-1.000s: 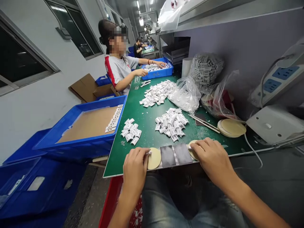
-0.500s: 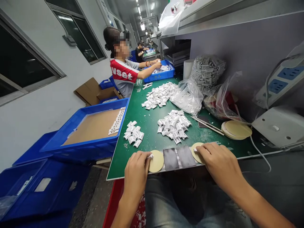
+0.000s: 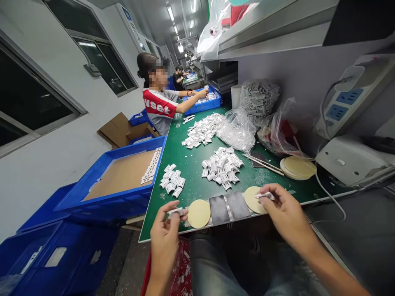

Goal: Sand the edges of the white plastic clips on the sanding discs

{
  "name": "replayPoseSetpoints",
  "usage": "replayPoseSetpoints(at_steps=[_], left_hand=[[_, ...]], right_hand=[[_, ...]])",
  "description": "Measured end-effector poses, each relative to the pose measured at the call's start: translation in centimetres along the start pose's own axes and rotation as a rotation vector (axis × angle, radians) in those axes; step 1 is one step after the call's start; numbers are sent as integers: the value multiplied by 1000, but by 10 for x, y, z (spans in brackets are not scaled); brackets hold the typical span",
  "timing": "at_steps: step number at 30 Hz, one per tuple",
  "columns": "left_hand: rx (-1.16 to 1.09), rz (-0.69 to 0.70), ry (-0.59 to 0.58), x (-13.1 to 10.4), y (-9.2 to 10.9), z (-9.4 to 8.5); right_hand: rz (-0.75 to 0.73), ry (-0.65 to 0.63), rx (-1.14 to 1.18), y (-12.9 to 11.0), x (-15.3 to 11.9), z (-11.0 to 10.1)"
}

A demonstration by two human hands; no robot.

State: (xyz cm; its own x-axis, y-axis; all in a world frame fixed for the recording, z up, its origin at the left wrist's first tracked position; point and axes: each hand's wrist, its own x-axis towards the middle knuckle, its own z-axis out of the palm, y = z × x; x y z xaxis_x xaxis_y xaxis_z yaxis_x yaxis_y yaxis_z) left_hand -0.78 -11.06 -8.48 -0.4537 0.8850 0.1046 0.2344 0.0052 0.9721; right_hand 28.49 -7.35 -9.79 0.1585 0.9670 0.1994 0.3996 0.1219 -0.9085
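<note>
My left hand (image 3: 166, 226) pinches a small white plastic part (image 3: 175, 212) at the table's front edge, just left of a round yellow disc (image 3: 199, 214). Another white plastic part (image 3: 266, 196) is gripped by the fingers of my right hand (image 3: 280, 207), over the right yellow disc (image 3: 253, 199). Between the discs lie two dark grey abrasive-looking pads (image 3: 218, 209). Beyond them is a pile of white plastic parts (image 3: 222, 166), with a smaller group (image 3: 172, 181) to its left. My fingers partly cover both held parts.
A larger heap of white parts (image 3: 203, 129) lies farther back beside clear plastic bags (image 3: 237, 131). Tweezers (image 3: 263, 163) and spare yellow discs (image 3: 298, 167) are at the right, near a power strip (image 3: 345, 102). A blue tray (image 3: 123, 193) stands left. A co-worker (image 3: 159, 107) sits beyond.
Both hands have lifted off the yellow discs and turned, so the white parts show more between the fingers. My left hand has shifted left. The camera view has shifted slightly.
</note>
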Motion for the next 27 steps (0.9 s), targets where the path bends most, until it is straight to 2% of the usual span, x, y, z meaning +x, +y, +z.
replayPoseSetpoints(at_steps=[4, 7, 10, 12, 15, 20, 27], left_hand=[[337, 257, -83, 6, -7, 17], [640, 395, -93, 6, -13, 17], [789, 465, -111, 6, -14, 15], [825, 483, -155, 7, -12, 14], [839, 487, -200, 7, -10, 14], [839, 516, -220, 7, -6, 13], [796, 495, -326, 11, -5, 11]], right_hand=[[-127, -3, -113, 4, 11, 6], [-258, -27, -272, 7, 9, -2], [-421, -36, -547, 6, 8, -11], [-499, -68, -656, 4, 9, -13], [-562, -114, -670, 0, 10, -12], [-561, -56, -681, 1, 8, -9], [-605, -28, -675, 5, 0, -8]])
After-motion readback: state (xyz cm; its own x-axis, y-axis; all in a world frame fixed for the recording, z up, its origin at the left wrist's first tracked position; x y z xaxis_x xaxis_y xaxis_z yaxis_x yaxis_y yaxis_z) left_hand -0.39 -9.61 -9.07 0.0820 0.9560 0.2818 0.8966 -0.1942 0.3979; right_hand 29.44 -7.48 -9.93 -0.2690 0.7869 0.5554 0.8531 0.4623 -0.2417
